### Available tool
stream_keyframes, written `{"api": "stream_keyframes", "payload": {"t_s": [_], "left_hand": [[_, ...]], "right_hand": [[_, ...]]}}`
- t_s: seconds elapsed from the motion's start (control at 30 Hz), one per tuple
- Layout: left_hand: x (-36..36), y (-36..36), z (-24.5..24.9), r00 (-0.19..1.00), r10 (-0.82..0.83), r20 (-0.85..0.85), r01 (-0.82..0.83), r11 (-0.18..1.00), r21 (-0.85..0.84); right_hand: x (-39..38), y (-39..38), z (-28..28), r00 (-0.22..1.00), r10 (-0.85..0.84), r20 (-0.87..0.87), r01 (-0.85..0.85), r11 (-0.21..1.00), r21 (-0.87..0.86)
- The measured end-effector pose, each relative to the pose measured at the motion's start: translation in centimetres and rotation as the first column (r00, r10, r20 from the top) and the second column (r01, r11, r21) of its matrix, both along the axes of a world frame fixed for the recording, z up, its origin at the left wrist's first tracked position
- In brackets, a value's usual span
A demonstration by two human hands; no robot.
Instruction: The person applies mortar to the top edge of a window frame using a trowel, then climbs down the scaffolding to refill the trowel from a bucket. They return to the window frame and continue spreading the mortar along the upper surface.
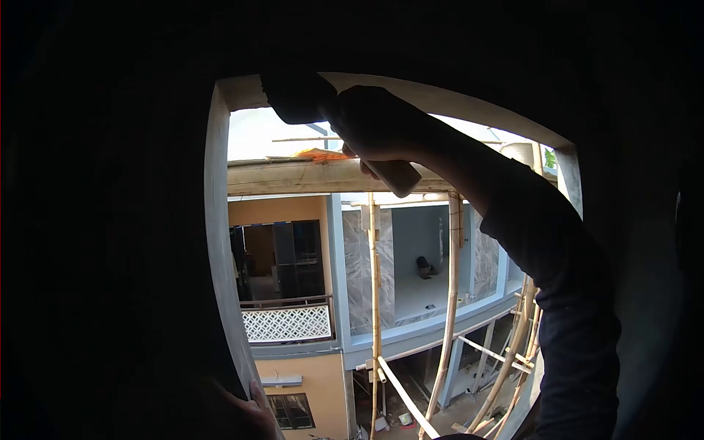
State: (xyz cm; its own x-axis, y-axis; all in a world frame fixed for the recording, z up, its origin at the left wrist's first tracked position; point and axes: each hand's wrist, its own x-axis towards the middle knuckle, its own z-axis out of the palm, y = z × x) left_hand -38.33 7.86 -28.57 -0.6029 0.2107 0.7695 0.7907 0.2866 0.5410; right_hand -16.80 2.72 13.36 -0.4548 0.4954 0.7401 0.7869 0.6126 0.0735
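Note:
My right hand (378, 125) is raised near the top of the window opening, its fingers closed round a trowel (299, 99). The trowel's dark flat blade points up and left, overlapping the underside of the opening's top edge. Its pale handle end sticks out below my fist. At the lower left, my left hand (251, 412) is partly lost in shadow. Its fingers curl against the side edge of the window frame (218, 183). The wall around the opening is too dark to make out.
Outside stand bamboo scaffold poles (375, 279) and a horizontal beam (293, 177). Across from me is a building with a white lattice balcony (286, 323), grey marbled panels (359, 271) and a blue-edged ledge (411, 336). Ground with scattered items lies well below.

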Motion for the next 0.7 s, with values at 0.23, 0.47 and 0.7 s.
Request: {"api": "stream_keyframes", "payload": {"t_s": [0.23,0.47,0.7], "left_hand": [[-2.1,2.5,-2.0,0.982,-0.074,-0.171,0.126,0.94,0.316],[-2.1,2.7,-1.7,0.977,-0.036,-0.209,0.109,0.929,0.353],[-1.8,3.1,-2.1,0.985,-0.04,-0.171,0.093,0.944,0.315]], "right_hand": [[11.7,3.2,0.6,0.924,-0.373,0.088,0.293,0.836,0.465],[23.5,0.7,-1.1,0.706,-0.262,-0.658,0.198,0.965,-0.172],[14.2,0.8,-2.6,0.781,-0.037,-0.623,-0.123,0.969,-0.212]]}}
